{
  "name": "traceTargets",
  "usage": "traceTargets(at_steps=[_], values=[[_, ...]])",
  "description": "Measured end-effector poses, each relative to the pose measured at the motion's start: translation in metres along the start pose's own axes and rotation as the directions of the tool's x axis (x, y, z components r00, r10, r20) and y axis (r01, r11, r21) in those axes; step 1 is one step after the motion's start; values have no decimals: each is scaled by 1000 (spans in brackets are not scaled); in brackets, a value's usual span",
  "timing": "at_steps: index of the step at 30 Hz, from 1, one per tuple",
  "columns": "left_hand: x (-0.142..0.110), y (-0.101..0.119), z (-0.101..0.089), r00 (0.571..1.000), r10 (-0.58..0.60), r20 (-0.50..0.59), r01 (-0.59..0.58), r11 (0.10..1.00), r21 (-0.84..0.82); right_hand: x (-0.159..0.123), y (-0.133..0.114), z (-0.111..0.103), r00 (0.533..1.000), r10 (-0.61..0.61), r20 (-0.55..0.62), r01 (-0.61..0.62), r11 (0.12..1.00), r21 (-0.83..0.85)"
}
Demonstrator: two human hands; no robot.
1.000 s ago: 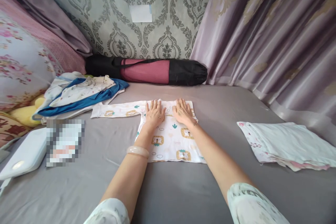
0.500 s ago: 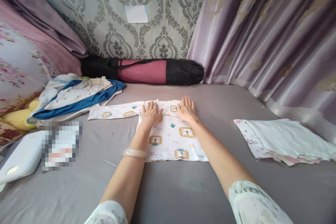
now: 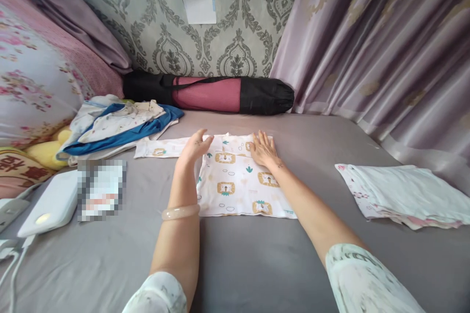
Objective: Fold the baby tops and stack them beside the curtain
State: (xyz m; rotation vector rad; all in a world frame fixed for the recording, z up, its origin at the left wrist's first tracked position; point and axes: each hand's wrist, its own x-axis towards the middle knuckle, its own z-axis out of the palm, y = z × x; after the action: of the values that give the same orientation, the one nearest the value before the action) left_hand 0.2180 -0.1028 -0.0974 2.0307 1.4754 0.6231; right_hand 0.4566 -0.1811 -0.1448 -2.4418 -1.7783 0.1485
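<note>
A small white shirt (image 3: 238, 181) printed with lion faces and green leaves lies flat on the grey bed sheet. Its one visible sleeve stretches out to the left; the other does not show. My right hand (image 3: 263, 149) rests palm down on the shirt's upper right part, fingers spread. At the base of the left sleeve is my left hand (image 3: 197, 146), turned on its side with thumb and fingers apart and nothing held between them. Whether it touches the cloth I cannot tell.
A pile of clothes (image 3: 117, 124) lies at the back left, and stacked folded cloths (image 3: 407, 193) lie at the right. Along the wall is a rolled mat in a black bag (image 3: 205, 94). A white corded device (image 3: 53, 203) sits at the left beside a blurred-out item (image 3: 102, 190).
My left hand has lifted from lying flat on the shirt and shifted left to the sleeve's base, turning on its side. My right hand stays on the shirt. The view has shifted slightly.
</note>
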Motion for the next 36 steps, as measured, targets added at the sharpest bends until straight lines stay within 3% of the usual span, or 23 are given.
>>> traceTargets(at_steps=[8,11,13,18,22,28,31,36], values=[[7,-39,-7,975,-207,-81,167,923,-347,3,-6,6,996,-5,87,5,1000,-2],[10,-45,-9,950,-279,-139,215,910,-354,1,-17,-2,995,7,103,-6,1000,-6],[14,-52,-12,917,-342,-206,276,916,-290,-1,-32,-5,997,-51,61,51,999,-6],[11,-70,-25,779,-475,-409,442,879,-179,7,-82,3,951,-295,89,289,955,69],[-2,-76,-31,605,-602,-521,578,782,-233,22,-103,13,947,-305,100,300,952,66],[2,-78,-23,343,-677,-651,664,665,-341,30,-104,27,955,-293,42,292,956,39],[7,-77,-15,297,-670,-680,708,633,-315,30,-103,30,954,-297,26,297,955,24],[9,-83,-17,295,-655,-696,714,635,-295,32,-105,32,957,-290,16,290,957,17]])
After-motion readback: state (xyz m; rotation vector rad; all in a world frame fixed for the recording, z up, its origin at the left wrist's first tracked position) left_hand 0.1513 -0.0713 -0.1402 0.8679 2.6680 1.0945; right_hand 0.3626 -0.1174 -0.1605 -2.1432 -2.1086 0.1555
